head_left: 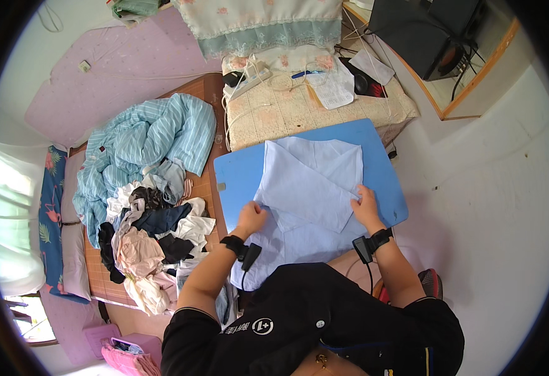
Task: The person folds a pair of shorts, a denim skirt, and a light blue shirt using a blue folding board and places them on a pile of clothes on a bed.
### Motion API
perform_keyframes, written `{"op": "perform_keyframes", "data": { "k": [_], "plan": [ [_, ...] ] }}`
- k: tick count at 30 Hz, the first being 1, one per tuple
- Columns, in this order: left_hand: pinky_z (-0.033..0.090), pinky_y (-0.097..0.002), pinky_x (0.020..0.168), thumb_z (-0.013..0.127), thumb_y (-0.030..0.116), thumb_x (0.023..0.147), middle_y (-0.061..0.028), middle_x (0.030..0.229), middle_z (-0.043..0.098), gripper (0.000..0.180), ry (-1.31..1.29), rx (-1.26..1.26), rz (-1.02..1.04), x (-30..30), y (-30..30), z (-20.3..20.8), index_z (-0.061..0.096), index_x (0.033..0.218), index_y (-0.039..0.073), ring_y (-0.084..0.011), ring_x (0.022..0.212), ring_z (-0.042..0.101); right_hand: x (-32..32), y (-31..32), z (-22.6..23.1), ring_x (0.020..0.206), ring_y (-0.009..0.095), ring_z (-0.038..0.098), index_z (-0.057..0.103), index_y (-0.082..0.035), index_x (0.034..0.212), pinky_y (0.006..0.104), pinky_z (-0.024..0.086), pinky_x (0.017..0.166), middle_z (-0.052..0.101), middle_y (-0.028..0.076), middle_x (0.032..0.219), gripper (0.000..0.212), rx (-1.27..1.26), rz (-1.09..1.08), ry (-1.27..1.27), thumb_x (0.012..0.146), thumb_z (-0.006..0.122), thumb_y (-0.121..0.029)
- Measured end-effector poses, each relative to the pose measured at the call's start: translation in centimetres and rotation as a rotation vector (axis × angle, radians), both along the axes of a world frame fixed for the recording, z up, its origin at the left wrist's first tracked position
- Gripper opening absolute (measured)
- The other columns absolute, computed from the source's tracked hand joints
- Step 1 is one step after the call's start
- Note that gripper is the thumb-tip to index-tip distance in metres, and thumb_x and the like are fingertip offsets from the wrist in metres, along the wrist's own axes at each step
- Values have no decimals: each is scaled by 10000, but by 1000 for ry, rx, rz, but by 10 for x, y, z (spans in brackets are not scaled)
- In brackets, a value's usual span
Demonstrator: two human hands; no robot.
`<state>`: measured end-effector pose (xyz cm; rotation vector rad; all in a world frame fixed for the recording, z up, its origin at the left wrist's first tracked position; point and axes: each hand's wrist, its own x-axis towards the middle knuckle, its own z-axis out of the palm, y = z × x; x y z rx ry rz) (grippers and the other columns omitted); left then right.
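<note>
A light blue shirt (pixel 309 182) lies spread on the blue tabletop (pixel 384 175). One part of it is folded diagonally across the upper body, and its lower end hangs over the near edge towards me. My left hand (pixel 252 218) is closed at the shirt's left edge, fingers curled on the cloth. At the right edge, by the corner of the folded part, my right hand (pixel 366 204) pinches the fabric. Each wrist wears a black band with a small black device and a cable.
Left of the table, a bed bears a heap of mixed clothes (pixel 155 232) and a striped blue quilt (pixel 155 135). Behind the table, a cloth-covered surface (pixel 255 128) holds a power strip (pixel 249 78), papers (pixel 334 88) and cables. Black equipment (pixel 431 37) stands at the far right.
</note>
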<state>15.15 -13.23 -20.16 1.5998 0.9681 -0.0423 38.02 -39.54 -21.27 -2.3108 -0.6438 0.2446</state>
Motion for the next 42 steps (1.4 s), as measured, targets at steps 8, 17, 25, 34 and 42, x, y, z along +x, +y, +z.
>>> {"op": "perform_keyframes", "data": {
  "k": [8,17,25,34,42],
  "plan": [
    [464,-377,677,542,99,743,-187,911,552,229,-225,684,-20,65,60,15,497,943,-2,-338,736,554,84,11,-19,785,288,551,500,18,1066,349,455,712,551,162,918,410,-66,-145,-160,728,611,-186],
    [295,-411,962,479,37,710,-208,1168,432,385,-203,830,-343,149,109,10,519,1092,62,-345,1137,360,129,44,-43,810,238,575,519,68,1008,319,452,700,594,162,886,393,121,-230,332,710,634,-162],
    [377,-391,859,533,224,773,-179,943,559,228,189,819,-403,153,154,8,578,882,29,-342,971,483,156,72,-33,532,155,449,533,37,705,310,373,511,491,65,578,122,178,-77,231,701,600,-65],
    [465,-344,666,575,157,769,-148,822,590,178,-174,835,207,143,168,-18,543,854,4,-280,742,579,186,130,-22,491,111,444,569,28,788,275,382,489,539,50,571,131,267,-12,-36,722,613,-77],
    [420,-379,799,600,211,743,-185,983,543,339,-108,1153,68,137,131,-13,506,977,-16,-309,921,522,135,146,13,997,327,428,479,-62,1048,435,334,844,468,134,1064,396,24,80,-549,673,603,-88]
  ]
}}
